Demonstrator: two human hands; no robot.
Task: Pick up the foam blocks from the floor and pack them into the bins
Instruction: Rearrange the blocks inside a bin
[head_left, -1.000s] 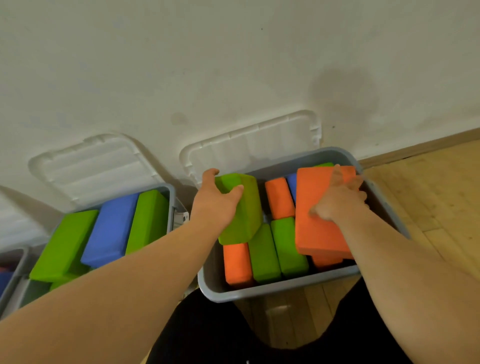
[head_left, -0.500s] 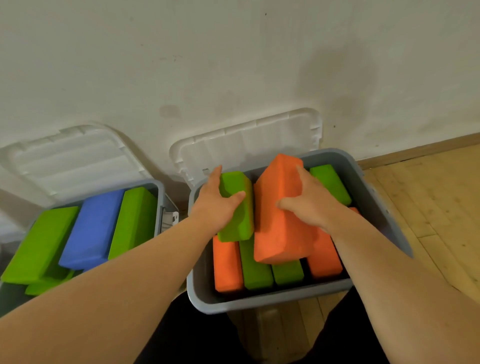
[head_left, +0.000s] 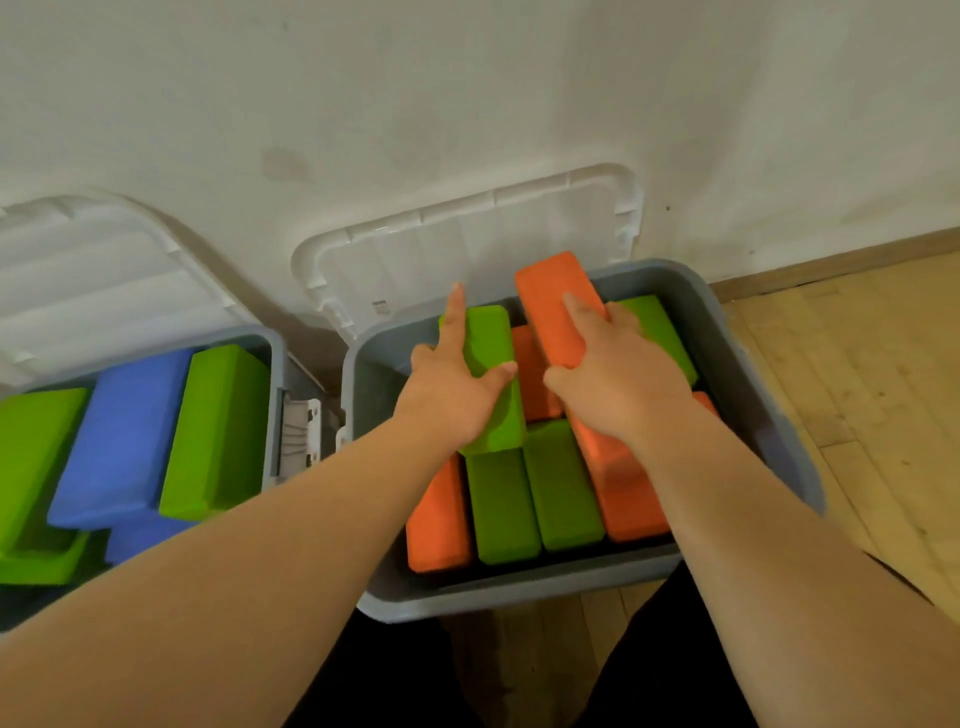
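- Packing is under way: two foam blocks are being seated in the grey bin (head_left: 519, 597) at once
- The green block (head_left: 491, 332) is held by the left hand (head_left: 452, 395), with the thumb laid across its top face and the index finger stretched along its outer edge; the other fingers cannot be made out
- That block is tilted and propped on the row of blocks packed below the palm, so it is not yet lying flat
- The orange block (head_left: 545, 291) is gripped by the right hand (head_left: 618, 379), with fingers draped over its top and the thumb hooked on the inner side
- It slopes up and away past the fingertips, and its far end is raised above the bin's rim
- A narrow gap is left between the two hands, and another orange block is seen down in it
- Next, by judgement, both blocks need to be lowered and pressed level into the space beyond the fingertips; a firm push may be called for, since the fit looks tight
- The second bin (head_left: 272, 364), out beyond the left wrist, is loaded with green and blue blocks
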